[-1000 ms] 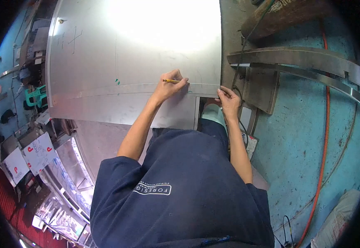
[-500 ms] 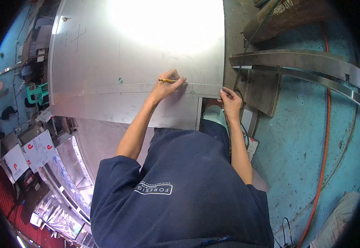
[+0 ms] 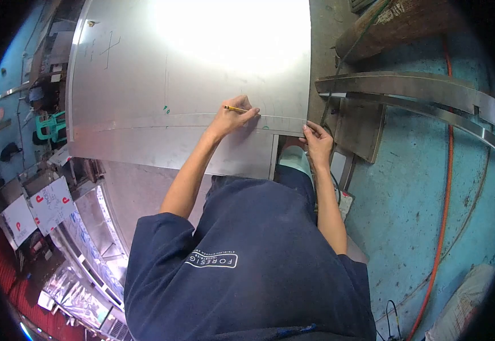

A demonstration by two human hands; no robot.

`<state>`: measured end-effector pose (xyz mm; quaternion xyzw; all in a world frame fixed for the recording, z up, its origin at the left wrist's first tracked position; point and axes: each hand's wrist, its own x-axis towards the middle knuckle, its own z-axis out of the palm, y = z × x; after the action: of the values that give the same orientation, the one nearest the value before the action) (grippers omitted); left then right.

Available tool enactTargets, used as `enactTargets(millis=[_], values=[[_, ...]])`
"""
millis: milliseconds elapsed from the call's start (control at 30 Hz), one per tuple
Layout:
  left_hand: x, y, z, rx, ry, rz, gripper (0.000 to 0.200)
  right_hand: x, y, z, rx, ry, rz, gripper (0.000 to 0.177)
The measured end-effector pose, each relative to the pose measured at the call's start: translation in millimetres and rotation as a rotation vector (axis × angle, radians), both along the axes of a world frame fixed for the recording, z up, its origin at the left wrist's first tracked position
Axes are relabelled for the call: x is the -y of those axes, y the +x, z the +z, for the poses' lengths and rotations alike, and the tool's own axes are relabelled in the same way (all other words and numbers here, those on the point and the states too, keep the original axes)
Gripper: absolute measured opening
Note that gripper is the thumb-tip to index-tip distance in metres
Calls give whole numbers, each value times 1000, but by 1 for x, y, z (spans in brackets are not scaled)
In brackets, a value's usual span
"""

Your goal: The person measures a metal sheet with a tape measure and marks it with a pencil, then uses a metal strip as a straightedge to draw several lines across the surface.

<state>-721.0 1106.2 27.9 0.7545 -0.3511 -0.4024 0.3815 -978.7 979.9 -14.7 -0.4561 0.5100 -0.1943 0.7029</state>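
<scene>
My left hand (image 3: 235,116) is closed around a yellow pencil (image 3: 235,108), its lower tip hidden by the fingers, and rests on a large metal sheet (image 3: 128,74). Beneath that hand a long, thin steel ruler (image 3: 193,120) lies across the sheet, parallel to its near side. My right hand (image 3: 318,143) pinches the ruler's right end at the sheet's right edge, thumb and fingers together. Thin drawn lines and small green marks (image 3: 166,109) show on the sheet.
Curved metal channels (image 3: 406,85) and a brown cylinder (image 3: 395,28) lie to the right. An orange hose (image 3: 448,187) runs over the blue floor. Left stand a green stool (image 3: 50,126) and film-covered metal pieces (image 3: 51,204). Bright glare covers the sheet's far part.
My left hand with the pencil has shifted slightly right along the ruler, and the pencil tilts more steeply. My right hand stays at the ruler's end. The view has shifted a little.
</scene>
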Motion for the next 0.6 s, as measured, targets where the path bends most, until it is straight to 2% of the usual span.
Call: enactTargets(millis=[33, 100, 133, 200, 233, 267, 333, 367, 467, 600], values=[[3, 0, -3, 1, -1, 1, 27, 1, 0, 1, 6, 3, 0, 37], [7, -3, -9, 338, -308, 257, 25, -2, -1, 2, 14, 10, 2, 38], [5, -1, -11, 341, -313, 256, 25, -2, -1, 2, 6, 13, 5, 38], [2, 5, -13, 127, -205, 306, 25, 2, 0, 1, -2, 8, 8, 38], [-2, 4, -13, 53, -170, 256, 25, 2, 0, 1, 3, 8, 5, 38], [-6, 3, -14, 53, -166, 256, 25, 0, 0, 0, 9, 11, 3, 38], [-9, 2, -4, -66, -30, 103, 25, -2, 0, 2, 3, 13, 8, 38], [-8, 1, -6, -9, -105, 91, 26, -1, 1, 3, -3, 6, 9, 37], [-7, 6, -2, -70, -17, 51, 28, 0, 0, 3, -9, 2, 26, 37], [-6, 7, -6, -13, -55, 45, 29, 0, 1, 3, -9, -2, 24, 36]])
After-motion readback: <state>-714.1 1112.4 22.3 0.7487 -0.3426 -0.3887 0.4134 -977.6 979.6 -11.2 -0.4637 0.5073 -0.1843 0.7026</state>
